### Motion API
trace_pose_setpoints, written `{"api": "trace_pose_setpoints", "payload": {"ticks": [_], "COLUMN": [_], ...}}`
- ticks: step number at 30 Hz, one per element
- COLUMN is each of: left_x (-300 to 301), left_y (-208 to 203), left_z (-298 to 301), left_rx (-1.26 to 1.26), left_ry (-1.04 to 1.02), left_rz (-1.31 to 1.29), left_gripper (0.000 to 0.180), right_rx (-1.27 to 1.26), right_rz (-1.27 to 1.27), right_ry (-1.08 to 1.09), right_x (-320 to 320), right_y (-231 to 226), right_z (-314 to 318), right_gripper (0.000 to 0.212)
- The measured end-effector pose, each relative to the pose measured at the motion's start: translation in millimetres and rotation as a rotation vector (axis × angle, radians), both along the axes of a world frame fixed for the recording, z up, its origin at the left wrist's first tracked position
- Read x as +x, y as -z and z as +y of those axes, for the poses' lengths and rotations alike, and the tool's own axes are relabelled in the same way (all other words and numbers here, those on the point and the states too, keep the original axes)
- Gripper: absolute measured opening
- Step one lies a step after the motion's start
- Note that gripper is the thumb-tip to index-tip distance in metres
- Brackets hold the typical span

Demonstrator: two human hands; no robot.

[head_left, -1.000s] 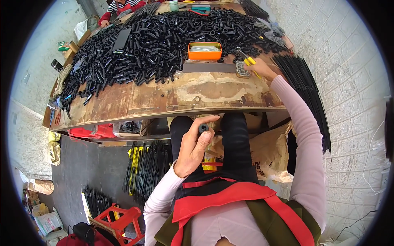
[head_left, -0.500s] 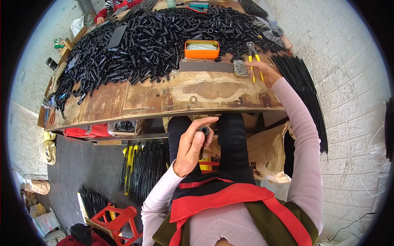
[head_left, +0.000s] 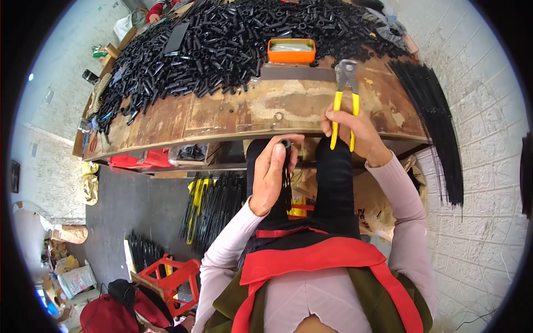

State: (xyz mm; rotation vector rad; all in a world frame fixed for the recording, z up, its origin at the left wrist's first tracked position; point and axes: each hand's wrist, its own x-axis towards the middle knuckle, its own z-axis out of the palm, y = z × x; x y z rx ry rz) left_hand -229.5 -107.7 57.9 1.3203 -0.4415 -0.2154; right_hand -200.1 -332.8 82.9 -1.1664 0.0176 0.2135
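While the left hand (head_left: 272, 175) hangs below the edge of the wooden surface (head_left: 222, 114), its fingers (head_left: 291, 141) are curled shut around a small black tube (head_left: 285, 144), short and dark, with thin black strands trailing under it. Beside it, the right hand (head_left: 355, 133) grips yellow-handled pincers (head_left: 345, 97), their metal head lying on the surface near an orange tray (head_left: 291, 51).

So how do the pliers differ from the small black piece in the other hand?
The pliers are long, with yellow handles and a grey metal head; the black piece is short and dark. The right hand holds the pliers above the table edge; the left hand holds the black piece below it. Both are gripped.
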Motion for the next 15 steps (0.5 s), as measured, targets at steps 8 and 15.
{"api": "trace_pose_setpoints", "payload": {"ticks": [8, 15], "left_x": [-5.7, -14.6], "left_y": [-17.5, -22.3], "left_z": [-0.8, -1.6], "left_rx": [0.004, -0.002], "left_ry": [0.184, 0.225], "left_rz": [-0.018, -0.08], "left_gripper": [0.066, 0.061], "right_rx": [-0.213, -0.273], "right_rz": [-0.345, -0.494], "right_ry": [0.093, 0.136], "right_x": [-64.0, -87.1], "right_y": [-14.2, -22.4], "right_z": [32.0, 48.1], "right_gripper": [0.015, 0.02]}}
